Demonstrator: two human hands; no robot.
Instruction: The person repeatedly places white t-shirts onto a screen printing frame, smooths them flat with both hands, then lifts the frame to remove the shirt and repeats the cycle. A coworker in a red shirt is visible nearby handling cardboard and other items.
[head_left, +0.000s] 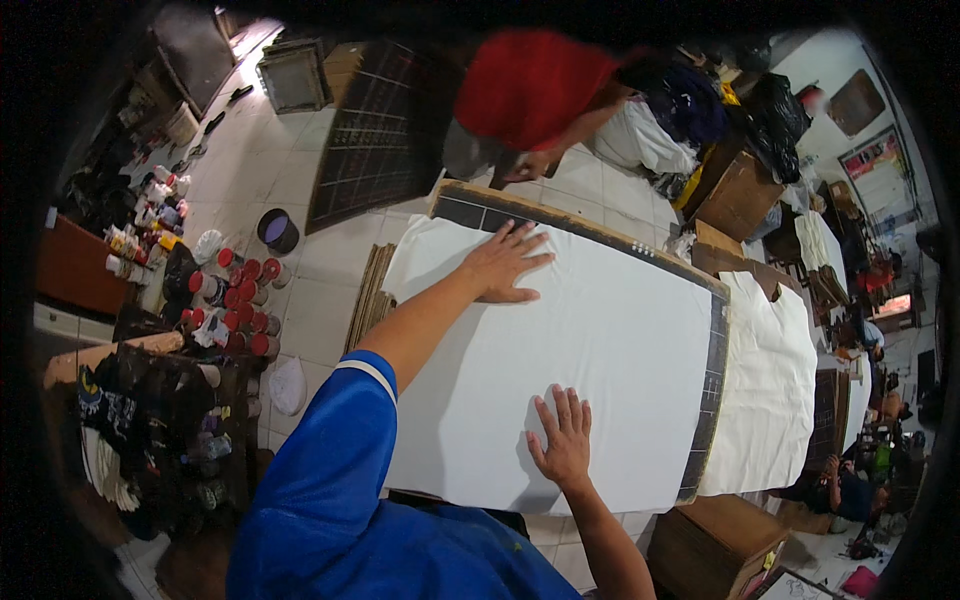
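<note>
A white cloth [590, 330] lies spread over a dark board [708, 395] with wooden edges and pale grid lines. Toward the far left of the cloth, my left hand [508, 265] rests flat with its fingers spread. My right hand [563, 438] lies palm down on the nearer part, fingers stretched out and slightly apart. Neither hand holds anything. Some wrinkles run across the cloth near my left hand. A cream garment piece [765, 385] hangs beyond the board's right edge.
Across the board a person in a red top [535, 85] bends close to its far edge. Red-lidded jars [245, 295] and a dark bucket [278, 230] stand on the tiled floor at left. Cardboard boxes [720, 540] sit at the near right. A dark gridded board [375, 135] leans behind.
</note>
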